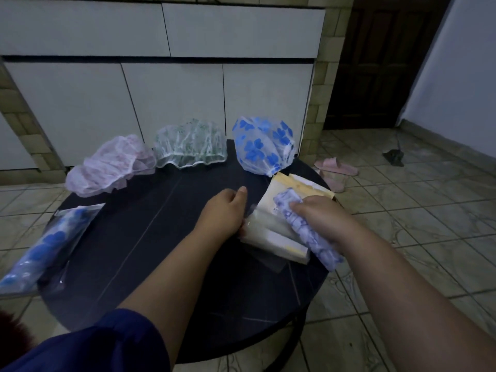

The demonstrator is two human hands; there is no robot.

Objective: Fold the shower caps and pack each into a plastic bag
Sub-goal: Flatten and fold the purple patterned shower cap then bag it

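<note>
White cabinet doors [171,103] and a tiled wall backed a round dark table [150,237] set on a pale tiled floor [402,237]; a pair of pink slippers [335,167] lay on the tiles just past the table's far right edge, and a dark wooden door [381,63] stood in the corner; the light was dim. By the look of it the task was under way but far from finished: one rolled blue-flowered shower cap sealed in a clear plastic bag [51,242] lay at the left edge of the table, while three caps sat unfolded along the far edge, a pink translucent cap [112,165], a green-patterned clear cap [190,146] and a blue-flowered clear cap [263,146]. The right hand [319,218] gripped a rolled pale-purple patterned cap [311,232], its fingers curled over the roll, above a small stack of clear plastic bags with yellow strips [279,237]; the left hand [225,210] seemed to pinch the near edge of the top bag, though blur made its hold uncertain; judging from this, bagging of the second cap came next.
</note>
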